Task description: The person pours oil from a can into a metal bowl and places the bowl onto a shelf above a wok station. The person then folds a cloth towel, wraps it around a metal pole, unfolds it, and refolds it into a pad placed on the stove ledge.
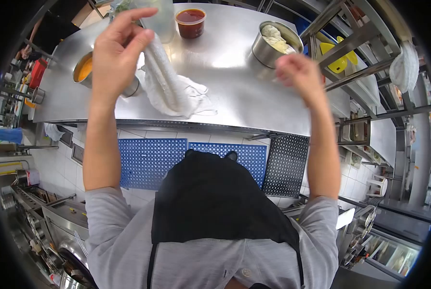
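My left hand (116,55) is raised over the steel counter, its index finger stretched out. A white cloth (165,84) hangs from near my left thumb, its upper end drawn up and its lower folds resting on the counter. My right hand (299,74) is blurred, its fingers curled in; whatever they hold, if anything, I cannot make out. It hovers by the near right side of a round steel pot (265,54). Inside the pot lies a white and pale yellow mass (275,38), whose kind is unclear.
A clear tub of dark red sauce (191,26) stands at the back of the steel counter (234,96). Left of my left arm is a metal container with orange contents (84,70). A metal rack (355,72) borders the right side. Blue mats (152,161) cover the floor.
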Demonstrator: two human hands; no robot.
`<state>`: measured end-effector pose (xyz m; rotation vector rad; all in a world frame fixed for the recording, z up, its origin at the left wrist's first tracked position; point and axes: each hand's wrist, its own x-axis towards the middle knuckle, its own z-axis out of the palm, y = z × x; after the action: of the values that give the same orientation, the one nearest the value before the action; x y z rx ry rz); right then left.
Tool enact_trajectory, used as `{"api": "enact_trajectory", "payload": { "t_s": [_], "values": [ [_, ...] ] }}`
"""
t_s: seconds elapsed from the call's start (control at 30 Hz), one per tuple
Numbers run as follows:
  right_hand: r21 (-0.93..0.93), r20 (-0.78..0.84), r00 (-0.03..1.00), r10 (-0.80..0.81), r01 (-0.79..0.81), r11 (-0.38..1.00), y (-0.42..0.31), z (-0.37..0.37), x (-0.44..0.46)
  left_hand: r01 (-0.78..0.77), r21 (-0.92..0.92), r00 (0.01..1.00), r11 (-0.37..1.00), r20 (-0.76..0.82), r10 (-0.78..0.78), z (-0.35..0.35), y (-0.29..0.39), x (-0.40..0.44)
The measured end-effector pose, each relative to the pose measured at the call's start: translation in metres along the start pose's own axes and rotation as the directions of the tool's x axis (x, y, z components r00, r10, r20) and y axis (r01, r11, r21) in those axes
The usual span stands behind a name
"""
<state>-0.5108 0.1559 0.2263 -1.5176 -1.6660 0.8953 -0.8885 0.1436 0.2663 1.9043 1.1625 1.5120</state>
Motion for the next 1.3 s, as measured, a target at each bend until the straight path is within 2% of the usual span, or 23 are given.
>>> {"api": "enact_trajectory", "payload": {
  "t_s": [0.03, 0.13, 0.17, 0.2, 0.23, 0.3, 0.33, 0.37, 0.47, 0.57, 0.67, 0.7, 0.77, 0.87, 0.93, 0.97, 1.03, 1.1, 1.2, 1.3],
  "values": [
    [0.078, 0.085, 0.996, -0.006, 0.0, 0.997, 0.027, 0.028, -0.001, 0.006, 0.022, 1.0, 1.0, 0.011, -0.006, 0.003, 0.0, -0.002],
    [0.136, 0.29, 0.952, 0.101, -0.146, 0.98, 0.073, 0.116, -0.015, 0.024, 0.104, 1.0, 0.994, 0.01, -0.025, 0.0, 0.001, -0.005],
    [0.084, 0.371, 0.91, 0.187, -0.233, 0.969, 0.084, 0.144, -0.018, 0.035, 0.116, 0.999, 0.993, 0.019, -0.038, -0.002, 0.002, -0.005],
    [0.196, 0.466, 0.837, 0.286, -0.413, 0.889, 0.077, 0.165, -0.026, 0.041, 0.073, 0.999, 0.996, 0.017, -0.043, -0.003, 0.004, -0.006],
    [0.28, 0.5, 0.813, 0.298, -0.477, 0.833, 0.078, 0.189, -0.03, 0.037, 0.05, 0.999, 0.998, -0.001, -0.037, -0.003, 0.007, -0.006],
    [0.289, 0.545, 0.774, 0.322, -0.534, 0.794, 0.079, 0.228, -0.036, 0.026, 0.0, 0.999, 1.0, -0.036, -0.026, -0.003, 0.013, -0.006],
    [0.313, 0.532, 0.753, 0.388, -0.6, 0.736, 0.07, 0.24, -0.04, 0.031, -0.003, 0.999, 1.0, -0.041, -0.031, -0.005, 0.015, -0.006],
    [0.338, 0.519, 0.726, 0.451, -0.659, 0.672, 0.062, 0.247, -0.043, 0.034, -0.008, 0.998, 0.999, -0.047, -0.034, -0.006, 0.018, -0.007],
    [0.384, 0.622, 0.547, 0.561, -0.837, 0.391, 0.049, 0.249, -0.043, 0.016, -0.027, 0.997, 1.0, -0.078, -0.018, -0.011, 0.022, -0.008],
    [0.649, 0.616, 0.671, 0.412, -0.729, 0.217, 0.039, 0.232, -0.046, 0.025, -0.075, 0.992, 0.997, -0.125, -0.035, -0.018, 0.024, -0.006],
    [0.728, 0.311, 0.874, 0.373, -0.471, 0.497, 0.03, 0.196, -0.041, -0.006, -0.091, 0.979, 0.996, -0.205, -0.012, -0.026, 0.023, -0.005],
    [0.72, 0.125, 0.948, 0.293, -0.29, 0.631, 0.036, 0.181, -0.037, -0.032, -0.087, 0.971, 0.996, -0.237, 0.01, -0.029, 0.022, -0.002],
    [0.81, -0.026, 0.958, 0.286, -0.148, 0.568, 0.024, 0.138, -0.027, -0.062, -0.015, 0.964, 0.998, -0.26, 0.056, -0.038, 0.019, 0.005],
    [0.862, -0.11, 0.977, 0.184, 0.001, 0.508, 0.005, 0.063, -0.012, -0.105, 0.151, 0.957, 0.983, -0.252, 0.141, -0.053, 0.012, 0.017],
    [0.872, -0.18, 0.973, 0.143, 0.091, 0.481, -0.014, 0.022, -0.008, -0.118, 0.135, 0.964, 0.984, -0.22, 0.146, -0.06, 0.008, 0.025],
    [0.861, -0.21, 0.975, 0.067, 0.152, 0.485, -0.016, 0.004, -0.005, -0.122, 0.128, 0.968, 0.984, -0.204, 0.146, -0.062, 0.008, 0.029],
    [0.744, -0.319, 0.947, 0.018, 0.239, 0.624, -0.04, -0.017, -0.009, -0.114, 0.105, 0.977, 0.988, -0.169, 0.13, -0.056, 0.013, 0.035],
    [0.56, -0.368, 0.928, -0.063, 0.276, 0.781, -0.048, -0.037, -0.004, -0.129, 0.065, 0.981, 0.989, -0.136, 0.137, -0.049, 0.016, 0.043],
    [0.606, -0.293, 0.956, -0.033, 0.212, 0.767, -0.051, -0.06, 0.006, -0.061, 0.034, 0.998, 0.998, 0.008, 0.061, -0.039, 0.015, 0.058],
    [0.604, -0.267, 0.961, 0.077, 0.104, 0.79, -0.061, -0.062, 0.008, 0.143, -0.141, 0.99, 0.98, 0.026, -0.141, -0.025, 0.005, 0.068]
  ]
}}
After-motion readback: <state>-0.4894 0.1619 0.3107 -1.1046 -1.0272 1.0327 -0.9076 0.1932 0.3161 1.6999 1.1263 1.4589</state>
